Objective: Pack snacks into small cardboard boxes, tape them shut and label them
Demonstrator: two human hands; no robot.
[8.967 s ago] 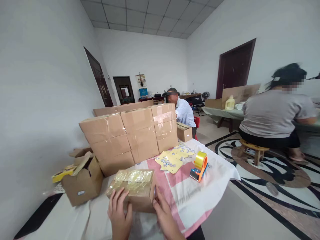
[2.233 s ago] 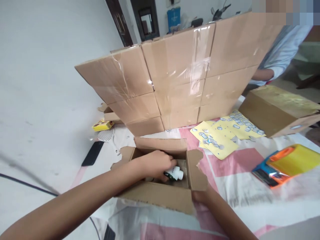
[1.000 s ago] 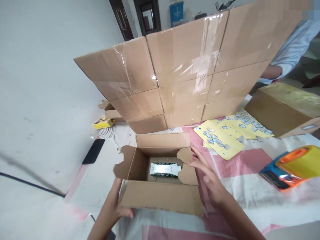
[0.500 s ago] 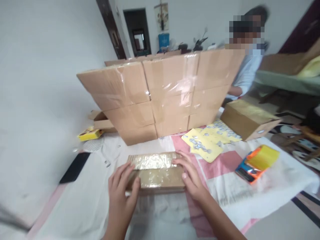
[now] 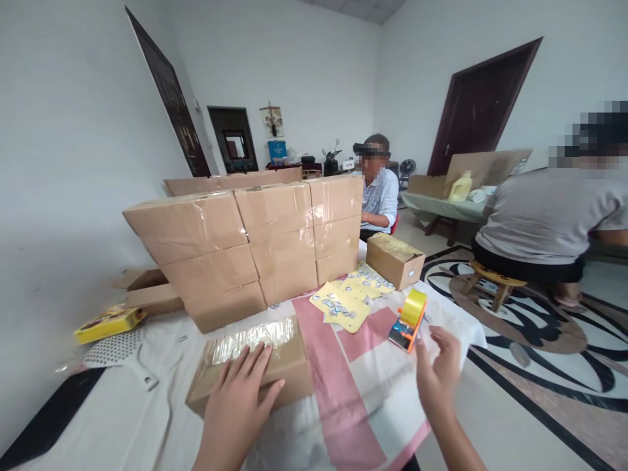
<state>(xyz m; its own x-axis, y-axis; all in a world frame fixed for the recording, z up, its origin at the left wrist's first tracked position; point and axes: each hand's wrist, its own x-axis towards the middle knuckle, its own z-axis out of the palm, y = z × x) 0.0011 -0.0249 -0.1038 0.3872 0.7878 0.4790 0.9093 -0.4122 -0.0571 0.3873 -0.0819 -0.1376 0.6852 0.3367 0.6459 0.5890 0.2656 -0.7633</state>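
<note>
A taped cardboard box (image 5: 289,376) lies on the cloth-covered table close to me. Across its top my left hand (image 5: 244,386) rests flat with its fingers spread. My right hand (image 5: 441,369) is off the box, its thumb and fingers apart and nothing between them. Just beyond its fingertips stands an orange and blue tape dispenser (image 5: 409,320) with a roll of yellow tape. Behind the near box rises a stack of cardboard boxes (image 5: 284,261) bound with clear tape.
Yellow printed sheets (image 5: 341,307) lie right of the stack, beside another closed box (image 5: 395,258). At left are an open carton (image 5: 152,291), a yellow packet (image 5: 110,324) and a white perforated scoop (image 5: 118,353). One person (image 5: 380,196) sits behind the stack, another (image 5: 544,216) at right on a stool.
The view has swung right and up. My right hand has left the near box and moved right to the tape dispenser; my left hand stays on the box.
</note>
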